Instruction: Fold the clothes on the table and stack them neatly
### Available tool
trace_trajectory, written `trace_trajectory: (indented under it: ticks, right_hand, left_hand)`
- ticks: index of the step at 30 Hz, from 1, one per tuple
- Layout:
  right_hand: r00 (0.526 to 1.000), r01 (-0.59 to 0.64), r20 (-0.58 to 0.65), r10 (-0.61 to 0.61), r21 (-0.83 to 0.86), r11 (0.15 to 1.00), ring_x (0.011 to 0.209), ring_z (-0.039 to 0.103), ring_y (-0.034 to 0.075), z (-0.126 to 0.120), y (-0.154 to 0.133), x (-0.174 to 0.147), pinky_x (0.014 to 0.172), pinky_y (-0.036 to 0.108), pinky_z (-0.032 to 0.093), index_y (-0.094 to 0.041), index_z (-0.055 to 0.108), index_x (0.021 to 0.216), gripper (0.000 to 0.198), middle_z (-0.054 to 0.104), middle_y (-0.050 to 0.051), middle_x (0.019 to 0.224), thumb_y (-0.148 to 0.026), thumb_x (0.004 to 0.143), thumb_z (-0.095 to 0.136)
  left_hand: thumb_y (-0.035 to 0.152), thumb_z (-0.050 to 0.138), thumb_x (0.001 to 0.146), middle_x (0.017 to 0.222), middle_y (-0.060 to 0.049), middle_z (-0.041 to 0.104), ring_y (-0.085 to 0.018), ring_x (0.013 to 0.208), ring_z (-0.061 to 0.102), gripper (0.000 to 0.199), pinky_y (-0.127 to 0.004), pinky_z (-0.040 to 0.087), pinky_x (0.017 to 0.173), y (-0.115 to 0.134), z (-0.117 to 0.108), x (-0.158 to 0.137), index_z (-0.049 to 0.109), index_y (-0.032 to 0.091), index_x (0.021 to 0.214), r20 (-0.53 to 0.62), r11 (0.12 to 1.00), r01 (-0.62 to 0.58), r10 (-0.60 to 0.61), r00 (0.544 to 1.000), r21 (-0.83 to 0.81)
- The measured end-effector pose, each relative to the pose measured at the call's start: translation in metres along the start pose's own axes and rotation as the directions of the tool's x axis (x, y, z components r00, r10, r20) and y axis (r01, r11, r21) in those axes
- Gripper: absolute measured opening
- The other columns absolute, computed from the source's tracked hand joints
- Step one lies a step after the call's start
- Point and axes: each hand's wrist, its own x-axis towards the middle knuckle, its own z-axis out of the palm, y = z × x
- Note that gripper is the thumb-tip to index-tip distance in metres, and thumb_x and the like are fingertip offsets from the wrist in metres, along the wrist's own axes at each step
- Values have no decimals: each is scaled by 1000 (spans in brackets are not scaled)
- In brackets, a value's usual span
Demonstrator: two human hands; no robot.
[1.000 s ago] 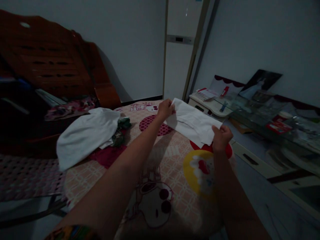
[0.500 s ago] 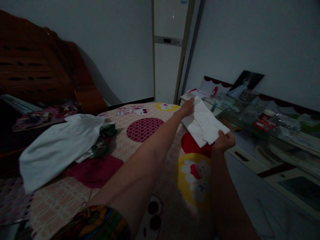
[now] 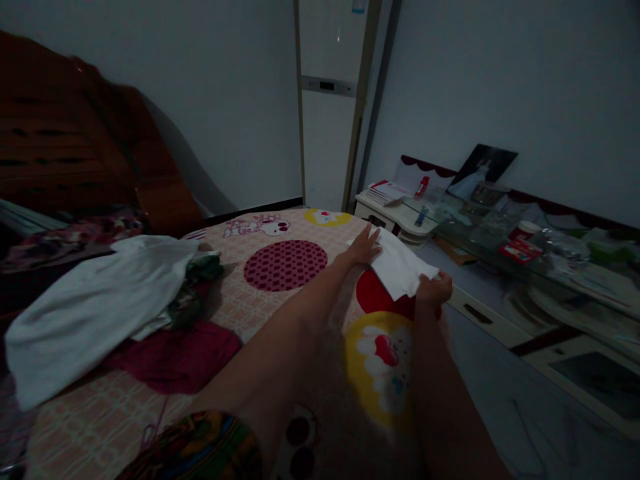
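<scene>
A folded white cloth (image 3: pixel 397 263) lies at the far right edge of the patterned tablecloth (image 3: pixel 270 308), partly over a red spot. My left hand (image 3: pixel 365 247) rests on its left end with fingers stretched out and apart. At the opposite end, my right hand (image 3: pixel 434 289) is closed on the near right corner, fingers wrapped round the fabric. Farther left, a larger white garment (image 3: pixel 100 300) is heaped beside a green patterned cloth (image 3: pixel 193 287) and a folded maroon cloth (image 3: pixel 180 357).
A carved wooden chair (image 3: pixel 90 147) stands at the left. To the right is a glass-topped cabinet (image 3: pixel 480 233) with a red box (image 3: pixel 520 251), a photo (image 3: pixel 483 170) and plastic bags. A tall white air conditioner (image 3: pixel 327 140) stands in the corner.
The white cloth has come down from a raised hold onto the tablecloth. My left hand has gone from pinching its edge to lying spread on it. My right hand keeps its corner, lower now.
</scene>
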Motion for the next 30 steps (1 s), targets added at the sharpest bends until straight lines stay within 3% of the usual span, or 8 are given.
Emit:
trace_trajectory:
  ticks: [5, 9, 11, 16, 18, 20, 23, 30]
  right_hand:
    - [946, 319, -74, -317, 26, 947, 127, 51, 33, -9, -9, -11, 110, 53, 37, -13, 58, 123, 50, 59, 19, 129, -18, 73, 57]
    - [832, 533, 80, -549, 162, 831, 129, 49, 30, -1, -34, -44, 111, 52, 37, -13, 60, 121, 42, 58, 20, 130, -18, 81, 48]
    - [712, 611, 237, -661, 254, 750, 124, 53, 29, 10, -46, -74, 109, 49, 40, -14, 63, 119, 38, 61, 18, 126, -20, 85, 47]
    - [241, 717, 640, -730, 389, 578, 114, 60, 28, 38, -56, -153, 104, 44, 45, -17, 68, 117, 33, 69, 15, 117, -24, 87, 54]
    - [141, 756, 725, -674, 360, 546, 114, 60, 28, 44, -54, -172, 104, 42, 45, -20, 70, 116, 32, 69, 14, 119, -25, 87, 58]
    - [117, 791, 761, -638, 317, 523, 115, 59, 28, 47, -54, -182, 104, 42, 43, -21, 71, 115, 30, 69, 14, 121, -26, 88, 60]
    - [141, 802, 771, -621, 279, 528, 116, 58, 30, 49, -55, -185, 104, 44, 42, -19, 71, 116, 30, 67, 15, 124, -26, 91, 57]
    - [177, 782, 737, -652, 296, 548, 120, 56, 30, 53, -46, -184, 107, 46, 40, -14, 70, 118, 32, 65, 17, 131, -25, 93, 52]
  left_hand:
    - [24, 59, 89, 163, -24, 25, -32, 153, 22, 61, -49, 30, 122, -8, -14, -66, 43, 10, 146, -115, 995, 76, -69, 991, 57]
    - [17, 59, 87, 148, -21, 52, -30, 146, 40, 44, -49, 38, 117, -17, -51, -124, 59, 12, 130, -126, 975, 179, -163, 979, 129]
    - [17, 59, 87, 140, -18, 60, -29, 141, 46, 40, -49, 39, 116, -21, -74, -153, 63, 14, 126, -173, 953, 251, -222, 959, 168]
    - [15, 62, 83, 146, -20, 54, -31, 138, 50, 48, -41, 40, 115, -30, -132, -220, 61, 11, 131, -339, 797, 543, -450, 826, 265]
    - [15, 61, 82, 147, -22, 52, -33, 137, 49, 48, -42, 39, 113, -35, -154, -246, 62, 10, 130, -402, 706, 640, -513, 758, 305]
    - [16, 59, 81, 144, -22, 54, -36, 133, 50, 49, -48, 38, 110, -39, -172, -269, 62, 11, 129, -486, 596, 729, -554, 676, 336]
    - [18, 55, 81, 132, -23, 60, -38, 123, 53, 47, -51, 36, 105, -43, -193, -296, 63, 11, 126, -582, 443, 823, -584, 565, 355]
    - [17, 52, 77, 119, -23, 65, -38, 111, 58, 39, -44, 42, 92, -46, -224, -321, 72, 10, 110, -639, 306, 897, -629, 442, 319]
